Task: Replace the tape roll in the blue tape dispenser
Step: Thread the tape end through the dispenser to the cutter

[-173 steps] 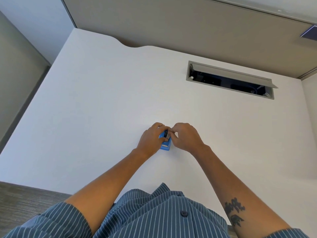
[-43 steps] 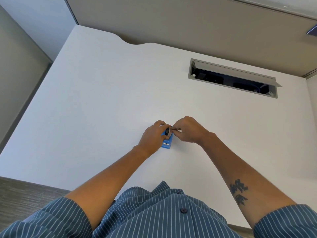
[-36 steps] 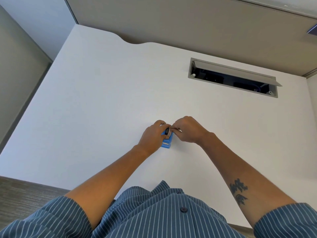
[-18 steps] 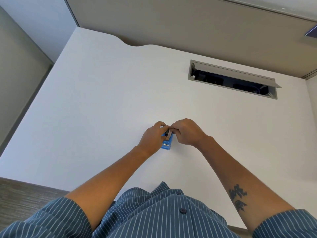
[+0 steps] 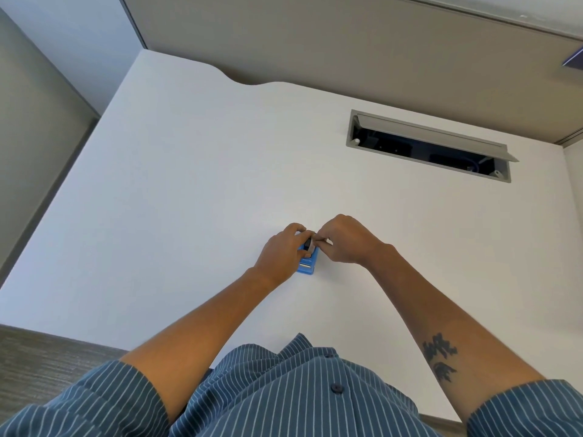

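Note:
A small blue tape dispenser [image 5: 307,266] lies on the white desk [image 5: 189,184], its near end with a metal cutter showing. My left hand [image 5: 282,252] wraps around its left side and holds it down. A tape roll [image 5: 309,242] with a dark core sits at the dispenser's far end, mostly hidden by fingers. My right hand [image 5: 345,239] pinches that roll from the right with fingertips. Both hands meet over the dispenser's top.
An open grey cable hatch [image 5: 429,146] is cut into the desk at the back right. A beige partition wall [image 5: 347,52] runs along the desk's far edge. The desk's near edge meets grey carpet [image 5: 38,357] at lower left.
The hands stay on the dispenser and roll; my right hand's fingers have shifted slightly at the roll. The dispenser has not moved on the desk.

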Demonstrator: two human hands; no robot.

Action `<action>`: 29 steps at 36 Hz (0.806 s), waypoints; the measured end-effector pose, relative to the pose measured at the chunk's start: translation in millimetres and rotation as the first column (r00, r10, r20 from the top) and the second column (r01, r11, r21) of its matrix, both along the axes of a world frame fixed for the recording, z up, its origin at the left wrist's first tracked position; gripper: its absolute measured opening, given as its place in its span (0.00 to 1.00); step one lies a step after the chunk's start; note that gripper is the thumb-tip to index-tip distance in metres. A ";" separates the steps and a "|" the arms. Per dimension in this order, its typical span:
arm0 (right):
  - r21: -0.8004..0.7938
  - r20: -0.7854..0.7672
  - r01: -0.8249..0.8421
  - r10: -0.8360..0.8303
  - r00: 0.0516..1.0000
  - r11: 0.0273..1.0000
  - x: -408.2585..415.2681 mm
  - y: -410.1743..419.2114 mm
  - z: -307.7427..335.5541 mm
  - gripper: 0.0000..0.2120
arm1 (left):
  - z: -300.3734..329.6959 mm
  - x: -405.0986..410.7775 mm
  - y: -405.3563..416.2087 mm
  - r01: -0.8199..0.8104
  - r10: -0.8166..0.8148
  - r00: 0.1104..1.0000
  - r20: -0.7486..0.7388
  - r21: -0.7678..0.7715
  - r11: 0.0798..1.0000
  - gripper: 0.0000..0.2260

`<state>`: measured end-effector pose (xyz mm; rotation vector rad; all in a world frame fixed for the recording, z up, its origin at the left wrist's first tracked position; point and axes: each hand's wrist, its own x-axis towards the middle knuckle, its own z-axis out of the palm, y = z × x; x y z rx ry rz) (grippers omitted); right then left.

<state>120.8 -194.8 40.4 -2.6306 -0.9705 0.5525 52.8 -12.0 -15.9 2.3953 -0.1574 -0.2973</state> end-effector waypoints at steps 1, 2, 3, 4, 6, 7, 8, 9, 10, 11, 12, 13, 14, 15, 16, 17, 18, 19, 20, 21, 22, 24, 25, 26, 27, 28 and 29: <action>-0.008 0.002 -0.004 0.004 1.000 1.000 0.2 0.3 0.5 0.11 | -0.2 0.1 -0.2 0.000 0.000 1.000 0.004 0.002 1.000 0.14; -0.014 0.003 -0.008 0.008 1.000 1.000 0.4 0.7 0.8 0.11 | -0.3 0.2 -0.4 0.000 0.000 1.000 0.005 0.003 1.000 0.14; -0.018 0.004 -0.012 0.012 1.000 1.000 0.4 1.0 1.4 0.11 | -0.4 0.4 -0.7 0.000 0.000 1.000 0.006 0.005 1.000 0.14; -0.022 0.003 -0.014 0.015 1.000 1.000 0.6 1.3 2.0 0.11 | 0.1 0.5 -1.1 -0.001 0.001 1.000 0.008 0.006 1.000 0.14; -0.036 -0.004 -0.019 0.019 1.000 0.999 1.9 1.9 2.9 0.11 | 0.6 0.6 -1.5 -0.003 0.003 1.000 0.009 0.012 1.000 0.15; -0.044 -0.008 -0.019 0.018 1.000 0.999 2.7 2.2 3.1 0.11 | 0.6 0.5 -1.5 -0.002 0.002 1.000 0.010 0.016 1.000 0.15; -0.049 -0.011 -0.018 0.017 1.000 0.999 3.4 2.8 3.5 0.11 | 0.6 0.4 -1.7 0.001 -0.001 1.000 0.014 0.022 1.000 0.15; -0.050 -0.012 -0.017 0.016 1.000 0.999 3.9 3.4 4.0 0.11 | 0.5 0.4 -1.7 0.006 -0.007 1.000 0.018 0.029 1.000 0.14; -0.048 -0.013 -0.016 0.016 1.000 0.999 4.3 3.7 4.0 0.11 | 0.4 0.6 -1.8 0.011 -0.012 1.000 0.021 0.032 0.999 0.14; -0.046 -0.015 -0.017 0.016 1.000 0.999 4.6 3.8 4.2 0.11 | 0.1 0.6 -1.8 0.013 -0.014 1.000 0.022 0.034 0.999 0.14; -0.046 -0.016 -0.016 0.016 1.000 0.999 4.6 3.6 4.1 0.11 | 0.0 0.8 -1.8 0.011 -0.012 1.000 0.022 0.035 0.999 0.14; -0.044 -0.015 -0.015 0.014 1.000 0.999 4.4 3.3 4.0 0.11 | -0.1 0.8 -1.6 0.011 -0.011 1.000 0.021 0.037 0.999 0.14; -0.039 -0.012 -0.012 0.011 1.000 0.999 3.9 2.8 4.2 0.11 | -0.2 0.7 -1.3 0.011 -0.012 1.000 0.023 0.039 0.999 0.14; -0.032 -0.007 -0.005 0.005 1.000 0.999 3.4 2.4 3.5 0.11 | -0.4 0.7 -1.2 0.014 -0.015 1.000 0.024 0.042 0.999 0.14; -0.023 0.001 0.005 -0.005 1.000 1.000 2.9 2.0 2.7 0.12 | -0.2 0.6 -1.1 0.016 -0.017 1.000 0.025 0.044 0.999 0.14; -0.012 0.009 0.014 -0.014 1.000 1.000 2.4 1.9 1.8 0.12 | 0.1 0.6 -1.2 0.017 -0.018 0.999 0.026 0.045 0.999 0.14; -0.003 0.016 0.018 -0.018 1.000 1.000 2.0 2.1 1.0 0.13 | 0.6 0.7 -1.3 0.017 -0.018 0.999 0.028 0.046 0.999 0.14; 0.002 0.017 0.020 -0.020 1.000 1.000 2.2 2.3 -0.6 0.13 | 0.8 0.7 -1.5 0.016 -0.018 0.999 0.028 0.049 0.999 0.14; 0.002 0.015 0.022 -0.023 1.000 1.000 2.4 2.0 -1.8 0.13 | 1.1 0.8 -1.7 0.015 -0.017 0.999 0.029 0.053 0.998 0.14; 0.005 0.009 0.027 -0.027 1.000 1.000 2.6 1.7 -2.6 0.14 | 1.3 0.9 -1.7 0.016 -0.017 0.999 0.029 0.059 0.998 0.13; 0.017 0.000 0.035 -0.035 0.999 0.999 2.7 1.0 -3.8 0.14 | 1.6 1.0 -1.5 0.017 -0.018 0.999 0.030 0.063 0.998 0.13; 0.058 -0.029 0.068 -0.067 0.997 0.996 1.2 -0.3 -2.6 0.13 | 1.7 0.9 -1.1 0.019 -0.021 0.999 0.030 0.060 0.998 0.13; 0.073 -0.043 0.086 -0.083 0.996 0.994 -0.1 -1.1 -1.6 0.12 | 1.7 0.8 -0.9 0.019 -0.021 0.999 0.029 0.057 0.998 0.13; 0.082 -0.053 0.098 -0.094 0.994 0.992 -2.0 -1.9 -1.0 0.11 | 1.8 0.4 -0.7 0.018 -0.019 0.999 0.028 0.051 0.999 0.14; 0.089 -0.059 0.101 -0.096 0.994 0.991 -4.1 -2.7 -0.5 0.11 | 1.8 0.2 -0.5 0.017 -0.018 0.999 0.027 0.045 0.999 0.14; 0.098 -0.063 0.103 -0.097 0.993 0.990 -6.3 -3.7 -0.4 0.11 | 1.9 0.0 -0.4 0.016 -0.017 1.000 0.026 0.041 0.999 0.14; 0.113 -0.067 0.105 -0.098 0.993 0.988 -8.7 -4.7 -0.7 0.10 | 1.8 -0.3 -0.3 0.015 -0.016 0.999 0.028 0.041 0.999 0.14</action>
